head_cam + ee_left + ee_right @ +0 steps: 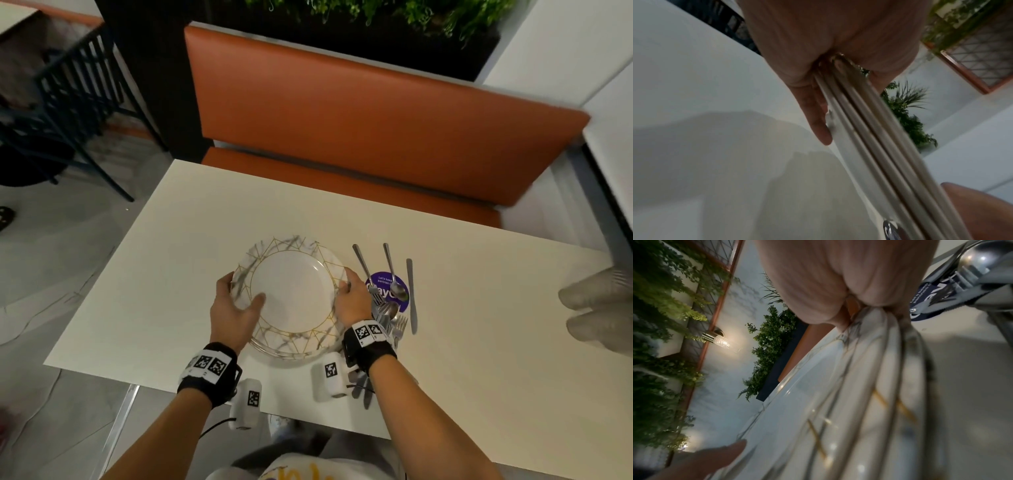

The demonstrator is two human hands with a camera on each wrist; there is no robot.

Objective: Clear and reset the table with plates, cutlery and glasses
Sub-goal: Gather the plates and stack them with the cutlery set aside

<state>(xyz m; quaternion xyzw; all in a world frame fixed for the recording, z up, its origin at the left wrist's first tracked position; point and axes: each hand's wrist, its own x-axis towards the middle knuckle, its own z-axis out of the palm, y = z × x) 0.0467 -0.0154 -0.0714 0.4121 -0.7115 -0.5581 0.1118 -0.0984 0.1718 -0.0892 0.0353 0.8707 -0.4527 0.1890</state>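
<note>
**Plate stack in a two-handed grip, cutlery close by**

Head: left hand (236, 308) and right hand (352, 301) clasp the plates (294, 294) on the counter (154, 274); the right wrist could knock the cutlery (390, 308).

Left wrist: thumb-pinched rims could slide apart.

Right wrist: same risk.

left hand (818, 48), grip on stacked plates (869, 138)
</note>
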